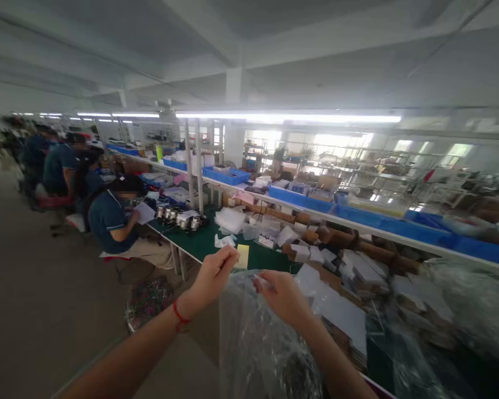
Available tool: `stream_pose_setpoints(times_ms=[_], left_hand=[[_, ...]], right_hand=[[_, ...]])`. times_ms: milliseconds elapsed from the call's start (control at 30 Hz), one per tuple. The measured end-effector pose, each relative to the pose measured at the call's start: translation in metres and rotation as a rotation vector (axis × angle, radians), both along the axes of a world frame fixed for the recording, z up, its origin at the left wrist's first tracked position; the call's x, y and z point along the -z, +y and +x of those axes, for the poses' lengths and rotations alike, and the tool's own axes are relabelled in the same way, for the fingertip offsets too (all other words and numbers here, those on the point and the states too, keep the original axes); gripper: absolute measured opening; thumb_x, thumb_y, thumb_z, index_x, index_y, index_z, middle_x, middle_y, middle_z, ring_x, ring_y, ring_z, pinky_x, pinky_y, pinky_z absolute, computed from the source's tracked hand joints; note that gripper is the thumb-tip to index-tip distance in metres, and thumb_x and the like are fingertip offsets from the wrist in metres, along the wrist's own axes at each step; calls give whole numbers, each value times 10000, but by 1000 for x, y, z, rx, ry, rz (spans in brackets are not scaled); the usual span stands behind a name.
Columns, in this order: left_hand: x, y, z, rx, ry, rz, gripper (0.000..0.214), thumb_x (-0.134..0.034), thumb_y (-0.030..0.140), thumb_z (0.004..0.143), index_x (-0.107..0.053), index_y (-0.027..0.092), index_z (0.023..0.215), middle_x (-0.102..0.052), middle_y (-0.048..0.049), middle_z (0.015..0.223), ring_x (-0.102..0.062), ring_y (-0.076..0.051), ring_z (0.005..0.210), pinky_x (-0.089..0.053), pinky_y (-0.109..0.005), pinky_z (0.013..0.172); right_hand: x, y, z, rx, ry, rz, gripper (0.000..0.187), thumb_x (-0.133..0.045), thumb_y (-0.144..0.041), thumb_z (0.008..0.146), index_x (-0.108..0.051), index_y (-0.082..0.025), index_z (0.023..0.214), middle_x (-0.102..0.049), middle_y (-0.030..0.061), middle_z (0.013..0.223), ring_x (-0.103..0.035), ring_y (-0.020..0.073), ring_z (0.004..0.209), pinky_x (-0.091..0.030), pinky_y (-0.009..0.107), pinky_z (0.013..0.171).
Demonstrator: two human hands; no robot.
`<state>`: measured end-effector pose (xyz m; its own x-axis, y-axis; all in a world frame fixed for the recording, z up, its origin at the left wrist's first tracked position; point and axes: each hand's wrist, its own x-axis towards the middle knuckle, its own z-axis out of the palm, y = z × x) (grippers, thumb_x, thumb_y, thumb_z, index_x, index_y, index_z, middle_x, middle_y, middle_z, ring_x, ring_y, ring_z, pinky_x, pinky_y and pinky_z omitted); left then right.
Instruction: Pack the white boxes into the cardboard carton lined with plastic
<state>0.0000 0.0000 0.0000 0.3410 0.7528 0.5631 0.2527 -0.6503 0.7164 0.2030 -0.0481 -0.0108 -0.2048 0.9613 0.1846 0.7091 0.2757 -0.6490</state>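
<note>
A large clear plastic bag [249,327] hangs in front of me, its top edge between my hands and a dark bundle showing through low down. My right hand [285,296] has its fingers closed on the bag's upper edge. My left hand [212,274], with a red string on the wrist, is closed in a pinch just above the bag's left corner. What sits between those fingertips is too small to make out. Behind them a yellow paper [242,256] shows against the green bench top [270,257].
White sheets and flat boxes [336,310] lie to the right, beside crumpled clear plastic [474,305]. Blue trays [301,198] line the shelf above. At the left, a co-worker [110,219] sits holding a paper, near several metal parts [183,219] and a patterned stool [149,299].
</note>
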Motion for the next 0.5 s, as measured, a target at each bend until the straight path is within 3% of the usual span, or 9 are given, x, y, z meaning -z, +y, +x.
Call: stream_pose_setpoints(times_ms=[167, 267, 367, 433, 500], left_hand=[[-16, 19, -12, 175, 282, -110, 278, -546, 423, 922, -481, 197, 774, -375, 83, 559, -344, -96, 521, -255, -231, 532], [-27, 40, -15, 292, 445, -144, 357, -646, 465, 852, -512, 179, 685, -470, 55, 555, -434, -105, 541, -294, -221, 529], [-37, 60, -13, 371, 355, -149, 373, -564, 486, 900, -583, 160, 720, -595, 3, 670, -527, -124, 603, -384, -226, 581], [-46, 68, -9, 328, 236, -127, 378, -517, 488, 928, -562, 168, 732, -562, 19, 618, -509, -118, 557, -389, -228, 569], [-58, 73, -3, 251, 180, -1, 388, -514, 471, 932, -494, 183, 673, -459, 48, 553, -448, -103, 519, -348, -222, 542]], right_hand=[[-17, 14, 38, 31, 17, 94, 305, -457, -355, 891, -594, -221, 654, -673, 59, 673, -622, 225, 667, -402, 327, 627], [-30, 23, 58, 102, 127, 114, 278, -405, -392, 915, -547, -235, 735, -682, 40, 681, -650, 212, 667, -456, 323, 664], [-46, 23, 73, 181, 127, 195, 297, -359, -444, 951, -526, -243, 810, -532, -37, 531, -529, 169, 503, -406, 303, 589], [-59, 17, 82, 129, 68, 254, 305, -435, -491, 931, -560, -234, 823, -459, -58, 540, -459, 149, 512, -357, 293, 578], [-74, 9, 94, 40, -25, 215, 317, -521, -515, 891, -611, -218, 829, -483, -49, 588, -467, 144, 564, -344, 284, 586]])
